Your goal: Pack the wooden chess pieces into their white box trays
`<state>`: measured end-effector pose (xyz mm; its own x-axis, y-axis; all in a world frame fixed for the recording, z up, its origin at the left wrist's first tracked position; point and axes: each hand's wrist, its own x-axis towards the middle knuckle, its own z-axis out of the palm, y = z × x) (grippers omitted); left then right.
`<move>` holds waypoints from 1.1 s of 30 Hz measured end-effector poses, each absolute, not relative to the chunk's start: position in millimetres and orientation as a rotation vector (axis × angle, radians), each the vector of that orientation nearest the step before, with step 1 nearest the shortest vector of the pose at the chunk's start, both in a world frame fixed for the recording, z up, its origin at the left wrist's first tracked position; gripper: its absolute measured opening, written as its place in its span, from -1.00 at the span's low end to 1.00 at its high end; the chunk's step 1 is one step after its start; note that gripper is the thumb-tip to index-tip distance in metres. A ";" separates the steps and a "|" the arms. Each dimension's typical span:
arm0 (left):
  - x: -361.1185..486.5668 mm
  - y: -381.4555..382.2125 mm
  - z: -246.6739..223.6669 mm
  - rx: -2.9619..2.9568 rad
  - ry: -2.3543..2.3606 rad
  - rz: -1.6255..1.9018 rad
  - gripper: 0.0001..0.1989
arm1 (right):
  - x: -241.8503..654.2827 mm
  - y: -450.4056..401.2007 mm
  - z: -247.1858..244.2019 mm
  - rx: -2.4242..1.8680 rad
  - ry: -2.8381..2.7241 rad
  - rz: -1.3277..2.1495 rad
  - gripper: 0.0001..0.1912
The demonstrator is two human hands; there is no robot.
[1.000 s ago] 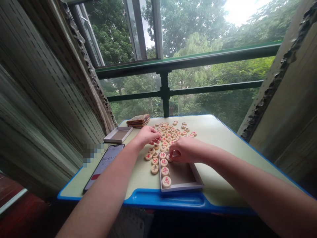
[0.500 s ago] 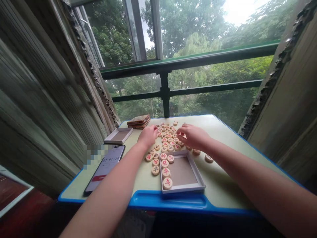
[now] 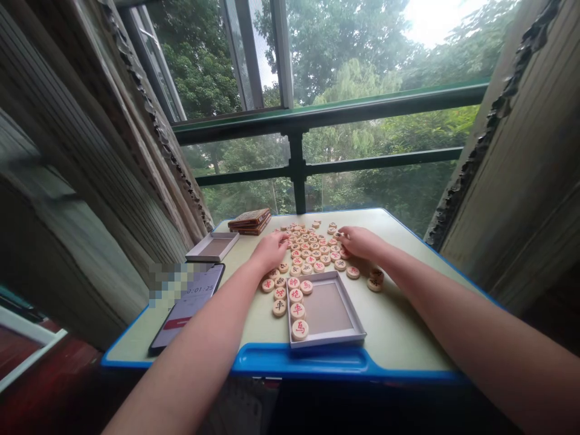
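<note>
Several round wooden Chinese chess pieces (image 3: 311, 254) with red or black characters lie in a loose cluster mid-table. At its left edge is my left hand (image 3: 270, 250), fingers bent but loose, tips touching or close above the pieces. My right hand (image 3: 360, 243) is on the right side, fingers slightly apart beside pieces and partly covering some; I see nothing held in it. In front sits a shallow open box (image 3: 328, 305), with several red-marked pieces in a column along its left side and another red piece (image 3: 307, 287) beside the top one.
A phone with a running timer (image 3: 188, 311) lies at the left. Behind it are a second shallow box (image 3: 212, 246) and a stack of small boxes (image 3: 250, 221). Two pieces (image 3: 376, 281) sit under my right forearm. The table (image 3: 421, 338) has a blue rim; windows and curtains surround it.
My right hand has moved slightly right and away, uncovering pieces on the cluster's right side. My left hand stays at the left edge. The whole view has shifted a little.
</note>
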<state>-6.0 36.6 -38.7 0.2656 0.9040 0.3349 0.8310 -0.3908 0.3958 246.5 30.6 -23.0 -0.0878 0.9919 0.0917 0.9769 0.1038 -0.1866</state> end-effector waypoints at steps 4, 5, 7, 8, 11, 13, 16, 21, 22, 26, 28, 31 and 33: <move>-4.9 35.7 -38.7 2.403 1.630 0.779 -0.69 | 245.7 31.2 -22.8 -1.913 -2.203 0.099 -0.51; -4.7 35.5 -38.8 2.399 1.618 0.769 -0.68 | 245.0 30.4 -22.1 -1.886 -2.249 0.089 -0.50; -4.5 35.0 -38.7 2.396 1.583 0.735 -0.67 | 243.7 28.3 -20.4 -1.858 -2.356 0.062 -0.50; -4.5 34.7 -38.7 2.397 1.566 0.718 -0.68 | 243.2 27.4 -19.6 -1.861 -2.391 0.047 -0.51; -4.8 34.2 -38.5 2.389 1.557 0.716 -0.70 | 243.4 26.8 -18.5 -1.885 -2.384 0.040 -0.55; -4.9 34.6 -38.8 2.377 1.580 0.751 -0.74 | 244.5 28.3 -19.3 -1.887 -2.350 0.061 -0.59; -5.3 36.6 -40.3 2.377 1.620 0.804 -0.79 | 245.7 30.8 -22.3 -1.905 -2.253 0.067 -0.61; -8.2 42.3 -45.2 2.184 1.760 0.917 -0.80 | 244.1 29.9 -23.8 -1.893 -2.129 0.160 -0.56; -8.8 43.7 -46.2 2.147 1.766 0.944 -0.81 | 243.5 30.6 -22.5 -1.913 -2.109 0.175 -0.58; -9.1 49.4 -49.4 2.100 1.775 1.033 -0.84 | 238.0 45.5 -11.0 -2.017 -2.030 0.167 -0.57; -8.3 52.1 -50.5 2.065 1.748 1.076 -0.83 | 230.4 59.6 -3.1 -2.038 -2.033 0.146 -0.59; -7.7 56.4 -52.8 1.989 1.696 1.119 -0.78 | 211.2 81.2 7.4 -1.978 -2.127 0.127 -0.65; -8.2 59.3 -54.8 1.982 1.658 1.125 -0.77 | 195.3 91.0 11.2 -1.879 -2.236 0.119 -0.70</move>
<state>-8.2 59.3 -54.8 0.0153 0.9328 0.3600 0.6795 -0.2738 0.6806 195.3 91.0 11.2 -0.1597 0.9806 0.1138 0.9630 0.1801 -0.2007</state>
